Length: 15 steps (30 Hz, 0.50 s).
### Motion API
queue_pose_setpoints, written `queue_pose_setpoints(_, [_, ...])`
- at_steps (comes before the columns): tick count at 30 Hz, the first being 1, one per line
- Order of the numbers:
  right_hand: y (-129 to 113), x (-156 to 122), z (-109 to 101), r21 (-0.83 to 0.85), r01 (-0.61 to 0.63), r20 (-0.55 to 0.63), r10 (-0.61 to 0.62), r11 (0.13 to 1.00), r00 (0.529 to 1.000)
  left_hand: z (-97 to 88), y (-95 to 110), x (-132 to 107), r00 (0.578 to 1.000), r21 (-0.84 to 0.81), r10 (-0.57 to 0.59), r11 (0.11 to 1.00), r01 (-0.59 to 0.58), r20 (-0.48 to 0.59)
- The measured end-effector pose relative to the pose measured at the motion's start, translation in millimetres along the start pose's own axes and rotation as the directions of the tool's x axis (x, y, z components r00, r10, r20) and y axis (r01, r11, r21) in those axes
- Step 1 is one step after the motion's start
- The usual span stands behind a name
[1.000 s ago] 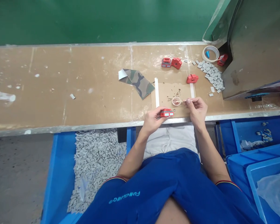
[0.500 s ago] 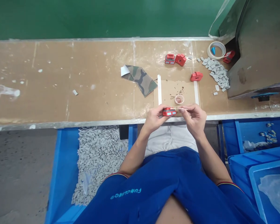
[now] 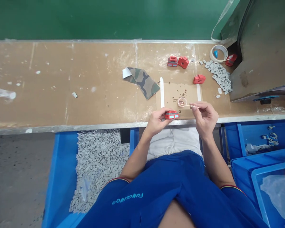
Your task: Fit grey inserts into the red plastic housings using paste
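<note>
The left hand [image 3: 156, 123] is gripping a red block [image 3: 171, 115] just on the near side of the small pot [image 3: 182, 102], the right hand [image 3: 205, 117] is pinching a thin stick [image 3: 188, 105] whose tip is reaching over that pot, and a careless sideways drag could be tipping the light pot over

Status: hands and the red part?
Left hand shut on red part. Right hand pinching thin stick, tip at small white ring. Loose red pieces farther back, apart.
</note>
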State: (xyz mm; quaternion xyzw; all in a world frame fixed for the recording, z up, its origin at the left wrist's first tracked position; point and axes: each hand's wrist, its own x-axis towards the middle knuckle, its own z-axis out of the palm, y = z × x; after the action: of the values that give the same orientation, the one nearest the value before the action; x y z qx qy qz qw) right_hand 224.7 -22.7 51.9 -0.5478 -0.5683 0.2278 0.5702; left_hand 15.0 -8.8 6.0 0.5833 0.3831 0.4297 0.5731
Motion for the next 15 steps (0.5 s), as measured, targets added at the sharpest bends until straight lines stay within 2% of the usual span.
queue_pose_setpoints(3, [9.4,11.6,2.7,-0.119,0.064,-0.024,-0.067,0.991,0.997,-1.8,-1.3,-0.1,1.000,-0.019,0.016,1.000,-0.016,0.018])
queue_pose_setpoints(7, [17.7,16.6,11.8,-0.233,0.125,0.133,-0.096,0.964,0.987,-3.4,-1.0,-0.6,1.000,-0.013,-0.004,1.000,0.004,-0.005])
queue_pose_setpoints(9, [21.7,19.5,5.9,-0.283,0.161,0.204,-0.104,0.946,0.973,-3.8,-0.3,-0.9,1.000,-0.014,-0.024,1.000,0.024,-0.012])
queue_pose_setpoints(11, [28.2,25.7,-13.2,-0.381,0.182,0.190,-0.116,0.907,0.975,-4.0,0.3,-1.1,0.999,-0.022,-0.037,0.999,0.037,-0.012])
queue_pose_setpoints(15, [49.0,43.1,-73.8,-0.625,0.128,0.103,-0.081,0.770,0.991,-4.3,0.0,-0.9,0.999,-0.031,-0.040,0.999,0.039,-0.003])
